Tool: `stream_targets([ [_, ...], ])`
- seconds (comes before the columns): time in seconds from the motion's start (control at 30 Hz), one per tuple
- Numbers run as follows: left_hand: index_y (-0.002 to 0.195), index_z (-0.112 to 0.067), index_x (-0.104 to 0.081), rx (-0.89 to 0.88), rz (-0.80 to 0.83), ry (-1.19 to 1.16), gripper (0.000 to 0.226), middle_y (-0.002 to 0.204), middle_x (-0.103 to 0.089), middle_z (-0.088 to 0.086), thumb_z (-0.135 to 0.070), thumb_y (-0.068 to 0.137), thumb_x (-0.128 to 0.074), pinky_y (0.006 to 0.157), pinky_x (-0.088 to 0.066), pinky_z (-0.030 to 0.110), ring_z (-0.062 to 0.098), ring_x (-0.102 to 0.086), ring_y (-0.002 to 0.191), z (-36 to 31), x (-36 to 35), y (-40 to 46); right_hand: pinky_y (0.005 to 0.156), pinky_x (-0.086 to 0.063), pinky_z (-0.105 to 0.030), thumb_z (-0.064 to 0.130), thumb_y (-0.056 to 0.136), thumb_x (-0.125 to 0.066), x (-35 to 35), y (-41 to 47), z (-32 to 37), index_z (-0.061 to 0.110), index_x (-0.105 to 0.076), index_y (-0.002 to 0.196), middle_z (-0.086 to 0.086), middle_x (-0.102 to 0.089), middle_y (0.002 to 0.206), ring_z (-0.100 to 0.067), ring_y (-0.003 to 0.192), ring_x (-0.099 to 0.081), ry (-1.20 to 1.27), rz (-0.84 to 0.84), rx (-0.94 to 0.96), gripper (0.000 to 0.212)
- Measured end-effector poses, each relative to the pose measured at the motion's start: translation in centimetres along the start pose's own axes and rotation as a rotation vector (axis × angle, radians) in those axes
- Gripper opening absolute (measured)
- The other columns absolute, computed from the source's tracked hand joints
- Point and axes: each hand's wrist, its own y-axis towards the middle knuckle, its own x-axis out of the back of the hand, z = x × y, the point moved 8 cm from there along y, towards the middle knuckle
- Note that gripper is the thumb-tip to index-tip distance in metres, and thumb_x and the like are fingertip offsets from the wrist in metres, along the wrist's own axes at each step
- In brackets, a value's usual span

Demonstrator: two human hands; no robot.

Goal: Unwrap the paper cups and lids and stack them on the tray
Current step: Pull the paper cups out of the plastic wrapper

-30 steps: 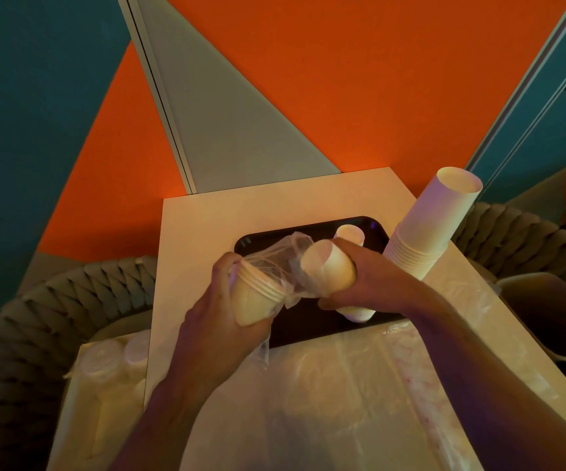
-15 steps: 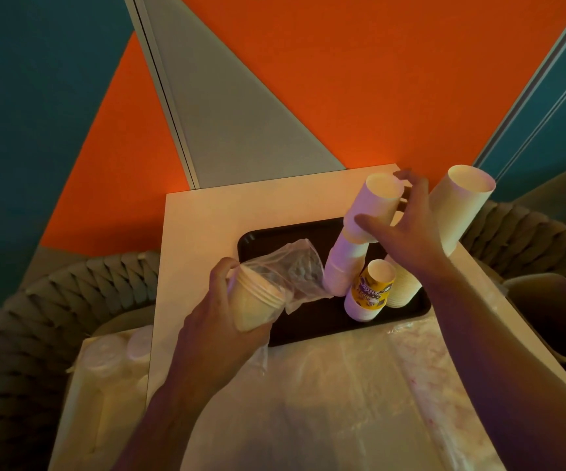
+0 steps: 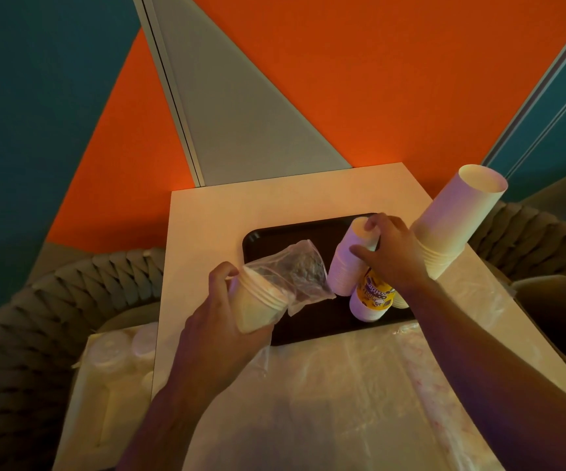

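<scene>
The left hand grips a short stack of nested cups on its side, their mouths still inside a clear plastic wrapper, above the black tray's near left corner. On the tray the right hand has its fingers curled round the top of a leaning white cup stack, just beside a printed yellow cup. A taller stack leans at the tray's right edge on the worktop.

The left hand grips a short nest of paper cups with a clear plastic wrapper trailing off toward 2 o'clock. The right hand curls its fingers round a leaning cup stack on the black tray. A taller stack stands at 3 o'clock of it on the surface.
</scene>
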Motion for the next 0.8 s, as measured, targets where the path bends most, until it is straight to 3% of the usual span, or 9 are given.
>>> stream_targets([
  [0.17,0.121,-0.050,-0.020,-0.002,0.004,0.003,0.086,0.116,-0.052,-0.015,-0.047,0.068,-0.088,0.064,-0.052,0.025,0.015,-0.062,0.094,-0.3,-0.1,-0.1,0.082,-0.048,-0.038,0.023,0.077,-0.085,0.0,-0.3,0.3,0.015,-0.061,0.111,-0.005,-0.055,0.127,-0.033,0.103,-0.058,-0.101,-0.017,0.034,0.042],
  [0.33,0.118,-0.052,-0.017,-0.002,0.012,-0.008,0.087,0.114,-0.053,-0.014,-0.046,0.068,-0.088,0.062,-0.051,0.022,0.012,-0.061,0.088,-0.8,-0.1,-0.1,0.087,-0.048,-0.039,0.023,0.079,-0.082,0.8,-0.5,0.7,0.015,-0.064,0.115,-0.005,-0.052,0.131,-0.035,0.109,-0.056,-0.118,-0.005,0.043,0.041],
  [0.4,0.119,-0.051,-0.017,-0.003,0.017,-0.007,0.088,0.113,-0.054,-0.014,-0.046,0.068,-0.089,0.062,-0.050,0.022,0.012,-0.061,0.087,-0.9,-0.2,-0.1,0.087,-0.050,-0.039,0.014,0.081,-0.077,2.2,-1.0,1.8,0.014,-0.065,0.112,-0.006,-0.056,0.123,-0.030,0.105,-0.058,-0.045,-0.079,0.086,0.033],
  [0.47,0.120,-0.051,-0.018,-0.007,0.027,-0.004,0.088,0.110,-0.052,-0.016,-0.045,0.068,-0.089,0.061,-0.049,0.021,0.011,-0.060,0.087,-1.0,-0.2,-0.3,0.076,-0.051,-0.030,0.003,0.083,-0.068,3.6,-1.9,3.2,0.018,-0.066,0.099,0.006,-0.063,0.100,-0.016,0.085,-0.062,0.146,-0.102,0.096,0.022],
  [0.53,0.121,-0.051,-0.018,-0.006,0.033,0.000,0.089,0.108,-0.049,-0.018,-0.044,0.068,-0.089,0.061,-0.047,0.018,0.010,-0.059,0.087,-1.0,-0.2,-0.3,0.067,-0.051,-0.025,-0.001,0.084,-0.062,4.0,-2.8,4.4,0.026,-0.066,0.085,0.015,-0.067,0.080,-0.010,0.071,-0.066,0.340,-0.008,0.049,0.028],
  [0.6,0.125,-0.048,-0.018,-0.004,0.040,0.003,0.090,0.110,-0.047,-0.019,-0.044,0.069,-0.088,0.062,-0.046,0.016,0.009,-0.057,0.090,-1.1,-0.2,-0.4,0.066,-0.053,-0.029,-0.006,0.086,-0.060,3.6,-3.9,5.8,0.026,-0.071,0.081,0.013,-0.072,0.076,-0.012,0.070,-0.072,0.491,0.147,0.025,0.034],
  [0.7,0.129,-0.046,-0.019,-0.013,0.054,0.012,0.091,0.113,-0.046,-0.020,-0.044,0.070,-0.088,0.064,-0.044,0.016,0.009,-0.055,0.093,-1.4,-0.4,-0.4,0.066,-0.051,-0.017,-0.011,0.089,-0.060,3.0,-5.9,8.5,0.019,-0.077,0.086,0.011,-0.074,0.071,-0.004,0.067,-0.069,0.615,0.387,0.077,0.034],
  [0.8,0.136,-0.041,-0.022,-0.023,0.071,0.025,0.092,0.115,-0.045,-0.021,-0.046,0.070,-0.087,0.064,-0.042,0.014,0.007,-0.054,0.095,-1.7,-0.6,-0.6,0.061,-0.047,-0.009,-0.002,0.092,-0.067,2.0,-7.3,10.0,0.016,-0.077,0.097,0.017,-0.072,0.067,0.004,0.063,-0.066,0.669,0.528,0.129,0.021],
])
